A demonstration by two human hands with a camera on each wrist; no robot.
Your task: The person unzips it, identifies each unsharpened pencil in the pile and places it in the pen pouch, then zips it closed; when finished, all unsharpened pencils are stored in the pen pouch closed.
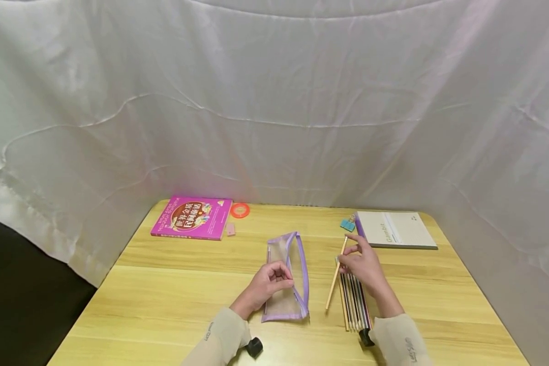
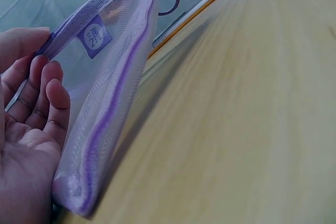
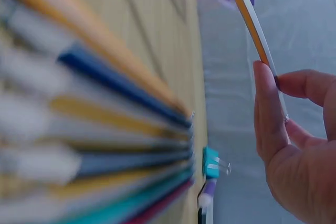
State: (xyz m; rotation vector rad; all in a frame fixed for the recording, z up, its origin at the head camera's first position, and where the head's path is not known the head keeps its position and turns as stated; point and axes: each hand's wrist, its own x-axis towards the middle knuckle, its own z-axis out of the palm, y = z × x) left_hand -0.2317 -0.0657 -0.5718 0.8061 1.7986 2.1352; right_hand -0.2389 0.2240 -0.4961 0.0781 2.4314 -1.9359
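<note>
My left hand (image 1: 267,285) pinches the purple-trimmed edge of a see-through mesh pencil pouch (image 1: 280,304), between thumb and index finger. The pouch stands partly open, its mouth facing right; a thin pencil-like stick shows along its left side. In the left wrist view the pouch (image 2: 113,85) carries a purple label (image 2: 95,36). To the right, my right hand (image 1: 367,267) holds a yellow-orange pencil (image 1: 335,282) between thumb and fingers, tilted, its lower end towards the pouch. Under that hand several pencils (image 1: 353,302) of various colours lie side by side on the table.
A pink book (image 1: 210,216), a red tape ring (image 1: 240,210) and a small pink eraser-like block (image 1: 231,230) lie at the back left of the wooden table (image 1: 174,295). A teal binder clip (image 1: 347,224) and a notebook (image 1: 398,229) lie at the back right. Grey curtains surround the table.
</note>
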